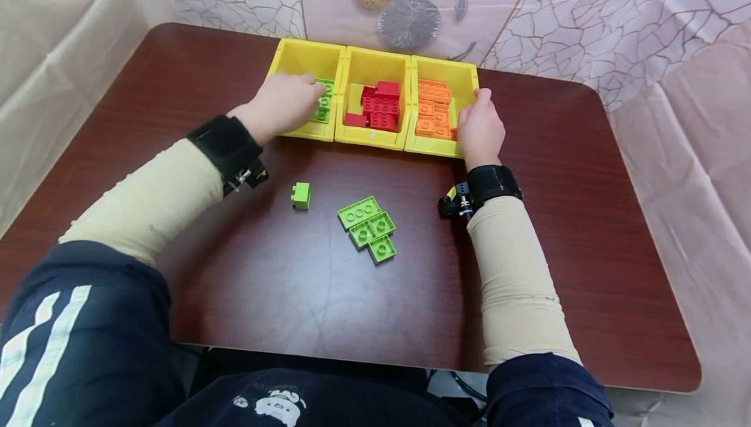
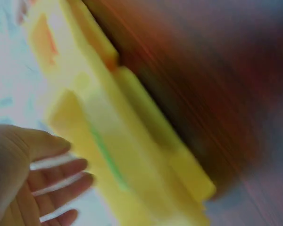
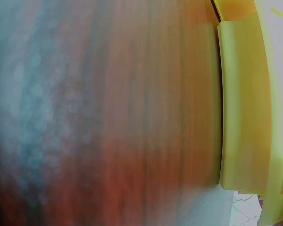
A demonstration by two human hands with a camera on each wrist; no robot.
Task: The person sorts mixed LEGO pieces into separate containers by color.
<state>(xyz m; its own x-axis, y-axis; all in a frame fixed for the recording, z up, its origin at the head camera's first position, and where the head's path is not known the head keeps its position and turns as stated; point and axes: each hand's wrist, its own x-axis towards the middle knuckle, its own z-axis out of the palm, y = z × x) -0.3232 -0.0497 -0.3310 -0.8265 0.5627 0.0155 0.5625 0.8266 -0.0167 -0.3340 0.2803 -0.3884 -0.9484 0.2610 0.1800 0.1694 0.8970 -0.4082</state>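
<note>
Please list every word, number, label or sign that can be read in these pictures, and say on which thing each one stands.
None can be read.
The white print on the person's dark clothing, at the bottom of the head view, looks like a small picture; any letters in it are too small to tell.
The yellow bins and the bricks show no text.
Both wrist views are blurred.

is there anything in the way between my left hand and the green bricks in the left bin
Nothing visible. In the head view your left hand is already over the left bin, right against the green bricks inside. The left wrist view is too blurred to add detail.
</note>
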